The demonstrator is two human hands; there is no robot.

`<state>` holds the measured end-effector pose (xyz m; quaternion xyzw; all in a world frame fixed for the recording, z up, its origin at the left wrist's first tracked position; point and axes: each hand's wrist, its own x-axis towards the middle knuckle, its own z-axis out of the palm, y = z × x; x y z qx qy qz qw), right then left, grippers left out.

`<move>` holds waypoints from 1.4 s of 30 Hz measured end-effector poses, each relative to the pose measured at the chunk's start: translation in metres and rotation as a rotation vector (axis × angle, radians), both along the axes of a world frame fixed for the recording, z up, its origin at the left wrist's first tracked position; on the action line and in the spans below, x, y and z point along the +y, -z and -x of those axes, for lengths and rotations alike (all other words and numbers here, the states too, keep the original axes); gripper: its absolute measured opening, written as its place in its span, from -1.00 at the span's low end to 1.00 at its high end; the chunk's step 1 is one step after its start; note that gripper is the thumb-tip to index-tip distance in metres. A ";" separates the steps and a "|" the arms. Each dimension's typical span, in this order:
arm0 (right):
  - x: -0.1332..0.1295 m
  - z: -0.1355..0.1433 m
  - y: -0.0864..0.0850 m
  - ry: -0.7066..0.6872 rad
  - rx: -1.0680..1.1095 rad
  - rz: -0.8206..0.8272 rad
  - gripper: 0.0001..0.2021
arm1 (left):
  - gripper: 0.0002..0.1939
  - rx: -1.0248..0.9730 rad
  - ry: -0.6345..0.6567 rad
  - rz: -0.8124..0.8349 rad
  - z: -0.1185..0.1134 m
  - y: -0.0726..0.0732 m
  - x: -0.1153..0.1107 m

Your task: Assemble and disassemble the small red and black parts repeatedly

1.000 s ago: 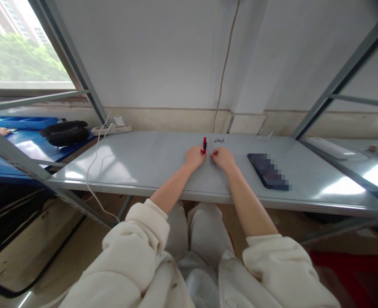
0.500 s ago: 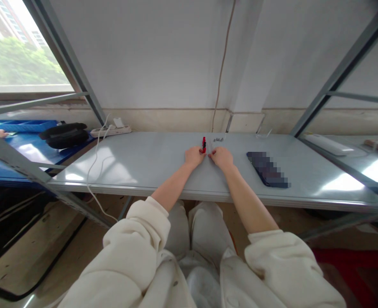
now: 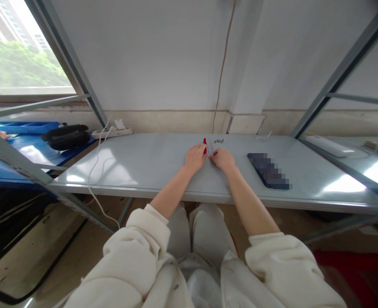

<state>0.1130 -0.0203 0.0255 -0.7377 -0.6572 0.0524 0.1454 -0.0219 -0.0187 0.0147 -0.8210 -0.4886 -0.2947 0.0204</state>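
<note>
On the grey tabletop, my left hand (image 3: 195, 158) has its fingers closed over a small red and black object (image 3: 205, 140). Only the object's red ends show; its black middle is behind the fingers. Just to the right, my right hand (image 3: 224, 159) is closed, thumb and fingertips pinched at the near end of a clear plastic piece (image 3: 211, 146), perhaps a small bag. The two hands are a short gap apart. Beyond the right hand lie several small grey metal parts (image 3: 219, 140) in a row.
A dark phone-like slab (image 3: 267, 171) lies on the table (image 3: 157, 162) to the right. At the back left sits a white power strip (image 3: 112, 132), its cable hanging over the front edge. Metal posts frame both sides. A black case (image 3: 66, 137) rests on the blue table at left.
My left hand has shifted slightly forward, its fingers now covering the middle of the red and black object. My right hand stays nearly in place by the clear plastic.
</note>
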 end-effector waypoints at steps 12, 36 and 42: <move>0.003 0.000 0.003 -0.020 -0.029 -0.015 -0.75 | -0.88 -0.142 -0.038 0.127 0.000 0.007 0.008; -0.001 0.005 0.004 -0.377 -0.071 -0.069 -0.77 | -0.90 -0.540 -0.155 -0.003 0.001 -0.006 0.005; -0.001 0.005 0.005 -0.400 -0.096 -0.092 -0.78 | -0.92 -0.552 -0.140 0.010 0.001 -0.007 0.006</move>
